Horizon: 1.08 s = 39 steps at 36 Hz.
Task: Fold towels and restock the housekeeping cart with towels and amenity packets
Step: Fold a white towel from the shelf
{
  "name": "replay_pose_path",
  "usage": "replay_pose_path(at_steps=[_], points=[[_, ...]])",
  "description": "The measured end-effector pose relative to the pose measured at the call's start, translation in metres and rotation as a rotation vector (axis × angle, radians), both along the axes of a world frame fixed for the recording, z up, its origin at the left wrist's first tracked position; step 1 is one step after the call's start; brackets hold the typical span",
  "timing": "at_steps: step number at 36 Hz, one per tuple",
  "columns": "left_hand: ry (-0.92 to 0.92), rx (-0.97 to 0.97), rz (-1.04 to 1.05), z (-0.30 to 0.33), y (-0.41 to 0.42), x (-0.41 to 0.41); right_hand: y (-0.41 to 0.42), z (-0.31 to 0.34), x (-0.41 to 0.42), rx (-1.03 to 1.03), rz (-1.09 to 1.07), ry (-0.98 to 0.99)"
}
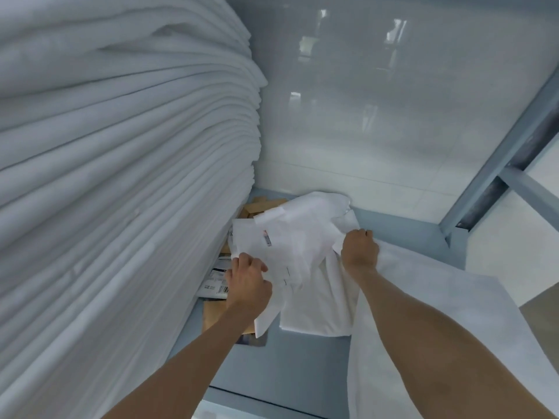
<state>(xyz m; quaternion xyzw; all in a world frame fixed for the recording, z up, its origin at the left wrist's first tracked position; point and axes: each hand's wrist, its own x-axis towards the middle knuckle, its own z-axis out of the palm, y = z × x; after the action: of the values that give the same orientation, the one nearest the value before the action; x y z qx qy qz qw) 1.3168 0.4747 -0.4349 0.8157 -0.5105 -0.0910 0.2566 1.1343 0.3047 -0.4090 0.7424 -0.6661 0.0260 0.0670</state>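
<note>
Glossy white tiled wall (378,101) fills the upper centre and right of the frame, showing faint grout lines and blurred reflections of light patches. Grey-blue painted metal frame post (496,152) runs diagonally at right, from the upper right edge down to the centre right, with a cross-member branching toward the right edge. Matte grey-blue flat shelf surface (290,358) occupies the lower centre. Beige floor patch (541,316) visible at lower right edge. Lighting is even, cool and diffuse.
</note>
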Motion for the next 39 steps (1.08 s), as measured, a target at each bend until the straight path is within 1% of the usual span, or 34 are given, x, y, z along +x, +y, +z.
replay_pose_path(at_steps=[1, 6, 9, 12, 15, 18, 20, 23, 27, 30, 35, 39], points=[[0.006, 0.008, -0.014, 0.000, 0.001, 0.000, 0.001, 0.004, -0.001, -0.004, -0.032, -0.091], [0.138, 0.080, -0.036, 0.014, 0.006, -0.004, -0.006, 0.052, -0.021, -0.041, -0.238, -0.714], [0.234, 0.121, -0.060, 0.023, 0.011, -0.012, -0.007, 0.081, -0.039, -0.026, -0.290, -0.959], [0.280, 0.183, -0.084, 0.032, 0.019, -0.021, 0.000, 0.100, -0.048, 0.023, -0.251, -1.141], [0.316, 0.226, -0.074, 0.043, 0.028, -0.027, 0.010, 0.115, -0.050, 0.089, -0.194, -1.209], [0.341, 0.221, -0.028, 0.051, 0.035, -0.027, 0.015, 0.123, -0.050, 0.189, -0.147, -1.178], [0.352, 0.220, 0.005, 0.053, 0.040, -0.024, 0.018, 0.124, -0.050, 0.217, -0.140, -1.134], [0.396, 0.237, 0.055, 0.053, 0.046, -0.019, 0.025, 0.125, -0.041, 0.201, -0.101, -1.086], [0.513, 0.260, 0.075, 0.051, 0.050, -0.018, 0.039, 0.133, -0.011, 0.158, -0.045, -1.108], [0.625, 0.283, 0.056, 0.052, 0.051, -0.021, 0.043, 0.150, 0.013, 0.124, -0.042, -1.221], [0.725, 0.320, -0.019, 0.058, 0.047, -0.023, 0.039, 0.196, 0.035, 0.099, -0.041, -1.481], [0.807, 0.304, -0.051, 0.065, 0.040, -0.024, 0.052, 0.235, 0.039, 0.103, -0.025, -1.599]])
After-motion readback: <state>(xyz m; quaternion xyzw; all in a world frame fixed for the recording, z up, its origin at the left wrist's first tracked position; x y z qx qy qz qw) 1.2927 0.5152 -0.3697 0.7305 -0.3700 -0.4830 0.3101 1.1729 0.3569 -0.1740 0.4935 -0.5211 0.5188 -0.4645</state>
